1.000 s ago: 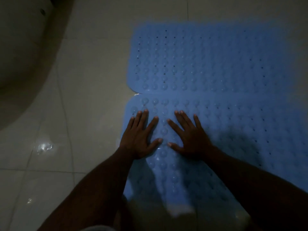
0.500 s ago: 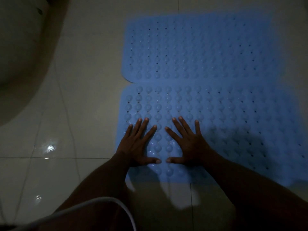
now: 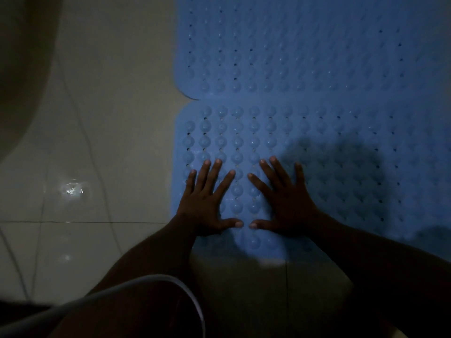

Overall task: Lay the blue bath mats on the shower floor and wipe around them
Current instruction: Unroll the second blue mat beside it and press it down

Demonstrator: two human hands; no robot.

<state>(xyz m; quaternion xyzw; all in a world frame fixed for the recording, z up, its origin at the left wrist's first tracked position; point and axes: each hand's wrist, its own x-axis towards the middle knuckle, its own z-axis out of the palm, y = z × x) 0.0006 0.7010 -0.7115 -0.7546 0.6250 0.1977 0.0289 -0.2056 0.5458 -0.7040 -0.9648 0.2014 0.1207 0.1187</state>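
Crosswise, near blue mat (image 3: 341, 132), long axis left-right, left hand (image 3: 207, 203) and right hand (image 3: 288, 201) splayed flat on it.

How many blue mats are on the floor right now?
2. The near blue studded rubber bath mat lies under the left hand and right hand; the far blue mat adjoins it beyond. More may be hidden off-frame.

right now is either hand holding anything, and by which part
Nothing is held. The left hand and right hand lie flat, fingers spread, on the near blue bath mat.
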